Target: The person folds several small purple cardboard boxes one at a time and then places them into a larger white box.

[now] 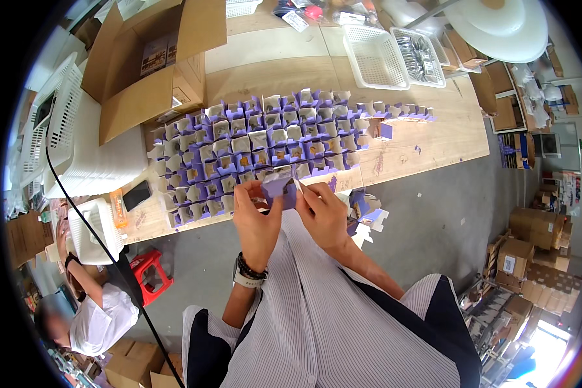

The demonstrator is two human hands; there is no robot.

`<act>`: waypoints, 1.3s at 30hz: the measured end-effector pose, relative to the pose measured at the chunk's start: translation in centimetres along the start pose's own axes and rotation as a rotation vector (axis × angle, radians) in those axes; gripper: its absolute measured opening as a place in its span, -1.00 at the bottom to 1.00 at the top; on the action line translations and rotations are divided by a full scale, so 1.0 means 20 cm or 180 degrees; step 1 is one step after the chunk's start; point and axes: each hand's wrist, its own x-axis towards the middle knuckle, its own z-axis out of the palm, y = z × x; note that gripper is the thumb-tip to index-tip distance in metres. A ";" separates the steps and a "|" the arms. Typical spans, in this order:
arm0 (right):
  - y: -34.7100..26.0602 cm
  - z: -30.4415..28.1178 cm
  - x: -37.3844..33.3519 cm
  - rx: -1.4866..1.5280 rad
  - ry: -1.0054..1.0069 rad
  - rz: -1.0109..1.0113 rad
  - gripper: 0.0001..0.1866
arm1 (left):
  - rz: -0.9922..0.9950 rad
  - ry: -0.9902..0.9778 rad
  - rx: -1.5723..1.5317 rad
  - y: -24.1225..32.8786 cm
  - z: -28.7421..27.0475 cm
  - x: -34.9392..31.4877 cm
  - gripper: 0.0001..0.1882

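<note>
In front of my chest, my left hand (255, 223) is closed round a small purple cardboard box (279, 193). My right hand (324, 216) pinches at the box's right side, by a raised pale flap. What lies inside this box I cannot make out. Just beyond my hands, rows of small open purple boxes (258, 141) stand packed together on the wooden table (427, 145), their pale inner flaps upright. Some of them show orange or dark contents. A short line of similar boxes (398, 111) runs off to the right, with one purple box (383, 131) beside it.
A large open carton (139, 90) stands at the back left, near stacked white baskets (77, 149). A phone (137, 194) and an orange bottle (118, 208) lie nearby. White baskets (376, 58) stand at the back. Purple cartons (365, 210) sit below the table edge. Another person (103, 317) is at left.
</note>
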 end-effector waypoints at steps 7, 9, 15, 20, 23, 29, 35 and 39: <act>0.03 0.00 0.01 0.1717 0.0050 0.1356 -0.92 | -0.0391 -0.0316 -0.0745 -0.03 -0.09 0.04 -0.81; 0.05 0.00 0.01 0.1419 -0.0043 0.1016 -0.93 | -0.0027 -0.0388 -0.0338 0.08 -0.10 0.09 -0.79; 0.07 -0.03 0.02 0.0804 -0.0299 0.0320 -0.92 | 0.0268 -0.0424 0.0104 0.09 -0.11 0.11 -0.74; 0.07 -0.06 0.05 0.0668 -0.0343 0.0258 -0.88 | 0.0357 -0.0441 0.0316 0.12 -0.09 0.09 -0.82; 0.08 -0.06 0.04 0.0656 -0.0450 0.0235 -0.80 | 0.0320 -0.0415 0.0380 0.10 -0.08 0.08 -0.85; -0.01 -0.15 0.12 -0.0067 -0.1365 -0.0211 -0.64 | 0.0579 -0.0262 0.0795 0.09 -0.08 0.05 -0.88; 0.07 -0.14 0.03 -0.0425 -0.1173 -0.0513 -0.72 | 0.0547 -0.0136 0.0604 0.11 -0.09 0.06 -0.92; 0.11 -0.14 -0.03 -0.0118 -0.0750 -0.0792 -0.76 | 0.0183 -0.0106 0.0360 0.16 -0.10 0.08 -0.89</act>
